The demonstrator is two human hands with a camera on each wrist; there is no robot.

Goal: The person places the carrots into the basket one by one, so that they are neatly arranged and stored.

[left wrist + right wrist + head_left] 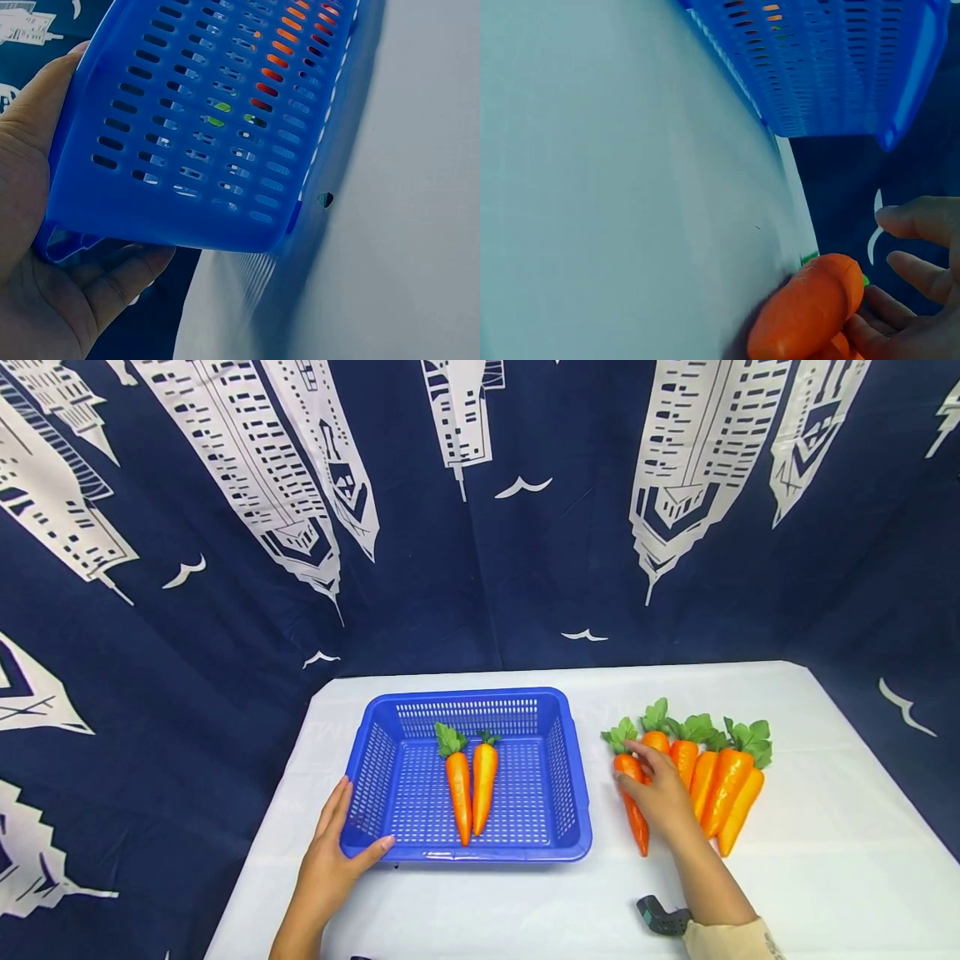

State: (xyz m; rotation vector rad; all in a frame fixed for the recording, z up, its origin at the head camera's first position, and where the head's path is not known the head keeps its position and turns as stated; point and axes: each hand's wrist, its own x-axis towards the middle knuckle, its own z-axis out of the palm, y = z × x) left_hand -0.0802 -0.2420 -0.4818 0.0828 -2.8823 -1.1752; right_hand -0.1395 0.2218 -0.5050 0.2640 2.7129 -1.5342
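Inside the blue plastic basket (555, 710) lie two orange carrots with green tops, a left carrot (458, 797) and a right carrot (485, 785). My left hand (330, 860) rests at the basket's near left corner, its thumb on the front rim and its straight fingers along the left side. Over the left end of a row of several carrots (727, 785) hovers my right hand (663, 793), thumb and fingers apart. A reddish carrot (636, 814) lies just under its fingertips. In the right wrist view, thumb and forefinger stand clear of an orange carrot (802, 315).
A white cloth (495, 910) covers the table. Behind it hangs a dark blue curtain (480, 585) with white buildings and birds. A black wrist device (660, 917) sits by the right wrist, next to a beige sleeve (727, 939).
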